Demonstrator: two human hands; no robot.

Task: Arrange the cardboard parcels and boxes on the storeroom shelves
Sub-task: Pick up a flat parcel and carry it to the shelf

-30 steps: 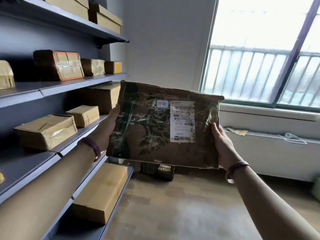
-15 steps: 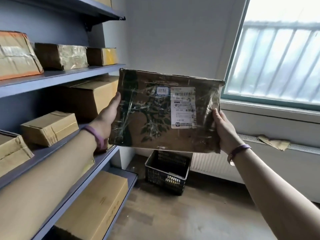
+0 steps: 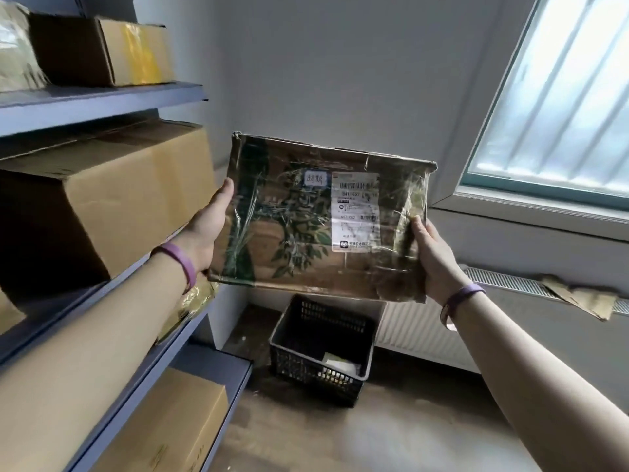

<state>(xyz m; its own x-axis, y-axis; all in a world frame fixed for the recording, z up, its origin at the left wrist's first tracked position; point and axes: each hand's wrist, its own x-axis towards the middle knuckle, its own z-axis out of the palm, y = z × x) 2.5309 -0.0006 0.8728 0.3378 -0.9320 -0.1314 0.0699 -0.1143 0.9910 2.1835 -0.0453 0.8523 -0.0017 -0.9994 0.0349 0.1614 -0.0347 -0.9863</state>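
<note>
Both hands [image 3: 207,229] [image 3: 434,257] grip taped parcel [image 3: 306,229] beside shelf w/ boxes [image 3: 112,189].

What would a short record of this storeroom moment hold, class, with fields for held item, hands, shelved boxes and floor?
Held item: taped parcel with a white label, held in the air beside the shelves
Hands: left hand grips its left edge; right hand grips its right edge
Shelved: large box; small box one level higher
Floor: black basket

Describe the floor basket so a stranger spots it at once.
Find the window on the right, then the white radiator below it. On the floor before it, toward the shelves, sits the basket: black slotted plastic, unlike the cardboard boxes.
</note>
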